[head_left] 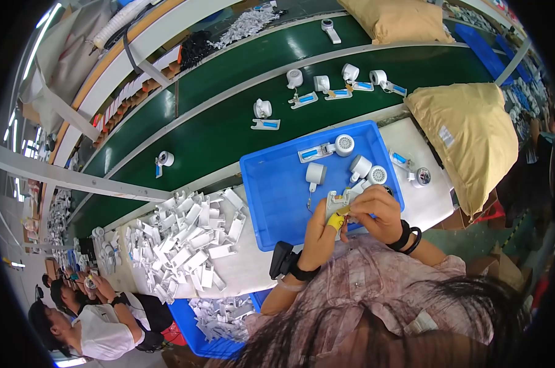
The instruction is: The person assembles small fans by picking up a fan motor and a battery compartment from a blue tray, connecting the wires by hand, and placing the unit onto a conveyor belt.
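Observation:
Both of my hands work close together over the near edge of a blue tray [256, 202]. My left hand [319, 239] is closed on a small white fan's open plastic handle [337, 200]; something yellow [335, 221] wraps one of its fingertips. My right hand [378, 211] is closed on the same handle from the other side, its fingertips pinched near my left thumb. What lies between the fingertips is too small to make out. In the tray, just beyond my hands, lie several white fan heads [315, 174], one with an open handle and a blue battery [311, 153].
Left of the tray is a heap of white plastic shells [191, 236], with a blue bin [213, 349] of more below. A green conveyor [216, 132] carries several fan units [262, 110]. Yellow sacks [467, 135] stand at right. Another person [102, 328] works at far left.

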Demonstrator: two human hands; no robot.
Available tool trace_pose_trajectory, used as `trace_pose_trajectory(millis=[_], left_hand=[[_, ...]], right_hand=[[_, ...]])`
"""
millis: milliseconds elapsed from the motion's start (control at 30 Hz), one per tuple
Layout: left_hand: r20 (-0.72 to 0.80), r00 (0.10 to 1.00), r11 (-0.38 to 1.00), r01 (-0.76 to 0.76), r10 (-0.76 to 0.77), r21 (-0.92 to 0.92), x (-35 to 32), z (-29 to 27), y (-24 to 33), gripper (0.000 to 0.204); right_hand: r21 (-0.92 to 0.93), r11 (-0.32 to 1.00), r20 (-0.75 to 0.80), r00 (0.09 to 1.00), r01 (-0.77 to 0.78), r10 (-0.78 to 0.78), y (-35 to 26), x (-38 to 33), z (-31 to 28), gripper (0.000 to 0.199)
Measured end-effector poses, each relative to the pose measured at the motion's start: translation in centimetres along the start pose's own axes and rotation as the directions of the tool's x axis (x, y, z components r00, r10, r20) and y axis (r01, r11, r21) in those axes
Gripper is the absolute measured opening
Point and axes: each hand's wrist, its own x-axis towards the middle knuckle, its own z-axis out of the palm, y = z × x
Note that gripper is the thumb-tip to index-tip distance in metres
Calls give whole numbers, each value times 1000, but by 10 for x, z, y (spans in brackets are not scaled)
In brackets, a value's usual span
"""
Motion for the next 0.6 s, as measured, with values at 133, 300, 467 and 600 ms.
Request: trace_pose_trajectory(millis=[133,300,467,600], left_hand=[[-8,1000,998,2,-1,66,-1,1,1,38],[0,1000,988,-23,23,155,-2,0,1,38],[7,999,968,-41,40,248,-3,1,4,36],[7,999,951,-51,51,304,-3,2,4,36]], right_hand=[[6,999,-22,999,37,-37,0,1,1,24],[8,999,-51,998,41,-41,0,2,3,24],[3,999,-55,998,33,-33,3,1,4,24],[2,999,-50,998,35,-34,3,0,4,24]])
